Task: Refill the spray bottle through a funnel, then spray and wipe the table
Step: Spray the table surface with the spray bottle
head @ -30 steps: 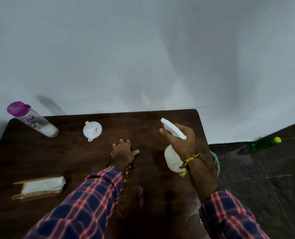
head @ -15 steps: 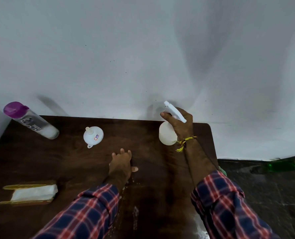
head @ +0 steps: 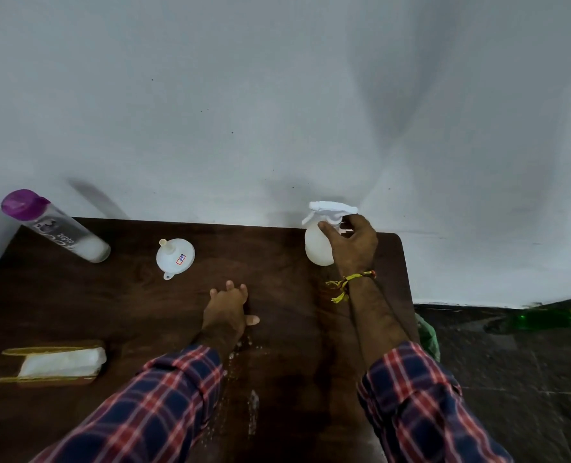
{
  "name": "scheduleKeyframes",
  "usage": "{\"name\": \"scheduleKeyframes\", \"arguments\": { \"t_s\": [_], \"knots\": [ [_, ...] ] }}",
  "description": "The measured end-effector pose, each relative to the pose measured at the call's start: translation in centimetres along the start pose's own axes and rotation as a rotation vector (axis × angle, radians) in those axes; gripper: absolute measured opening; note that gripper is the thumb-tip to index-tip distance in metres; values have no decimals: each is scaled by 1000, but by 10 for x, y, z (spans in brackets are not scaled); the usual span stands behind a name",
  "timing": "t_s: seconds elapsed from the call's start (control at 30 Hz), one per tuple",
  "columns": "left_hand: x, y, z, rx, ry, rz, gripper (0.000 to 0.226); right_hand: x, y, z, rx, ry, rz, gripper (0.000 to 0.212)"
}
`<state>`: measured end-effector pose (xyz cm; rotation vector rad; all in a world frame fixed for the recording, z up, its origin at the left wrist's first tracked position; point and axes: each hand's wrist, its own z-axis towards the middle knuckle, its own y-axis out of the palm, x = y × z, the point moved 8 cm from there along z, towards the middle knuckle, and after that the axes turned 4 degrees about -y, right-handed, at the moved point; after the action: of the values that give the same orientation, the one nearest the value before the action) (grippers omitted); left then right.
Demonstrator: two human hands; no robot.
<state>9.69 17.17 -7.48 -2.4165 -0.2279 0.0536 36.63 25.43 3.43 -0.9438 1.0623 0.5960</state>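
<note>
The white spray bottle (head: 315, 247) stands upright at the far right of the dark wooden table (head: 277, 269), close to the wall. My right hand (head: 352, 243) curls round its neck just under the trigger head, thumb on the left side. My left hand (head: 227, 310) rests flat on the middle of the table, fingers straight, holding nothing. The white funnel (head: 175, 257) lies on the table to the far left of that hand. Water droplets and a wet streak (head: 252, 409) show on the wood near my left sleeve.
A clear bottle with a purple cap (head: 56, 228) lies at the far left corner. A white folded cloth on a yellow-edged holder (head: 60, 362) sits at the near left. A green bottle (head: 544, 317) lies on the dark floor at right. Something green (head: 427, 335) hangs off the table's right edge.
My right hand carried the spray bottle from over the table's right side to the far right by the wall and stood it upright. My left hand stayed flat on the table.
</note>
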Motion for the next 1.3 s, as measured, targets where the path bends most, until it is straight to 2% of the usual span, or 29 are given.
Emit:
{"name": "scheduleKeyframes", "arguments": {
  "t_s": [0.33,0.47,0.57,0.7,0.83,0.93,1.07,1.17,1.23,1.3],
  "knots": [
    [1,-2,-3,31,9,6,87,1,14,10,-268,-49,49,31],
    [1,-2,-5,38,7,-2,86,-12,26,11,-450,-182,34,33],
    [2,-2,-6,39,6,-5,86,-19,27,10,-486,-215,43,34],
    [3,-3,-8,44,7,-1,87,-18,29,8,-477,-208,71,33],
    [2,-4,-10,78,4,27,85,-2,21,7,-444,-86,85,41],
    [1,-4,-11,92,13,21,85,7,3,-4,-312,14,104,44],
    [4,-8,-20,114,62,38,86,8,-32,-50,-57,84,30,28],
    [-5,-1,-31,71,131,-25,84,14,-46,-104,24,213,-1,18],
    [-16,1,-43,153,194,-129,74,12,-47,-140,16,254,-39,13],
    [-31,2,-65,308,263,-260,61,8,-46,-173,10,274,-74,8]
  ]
}}
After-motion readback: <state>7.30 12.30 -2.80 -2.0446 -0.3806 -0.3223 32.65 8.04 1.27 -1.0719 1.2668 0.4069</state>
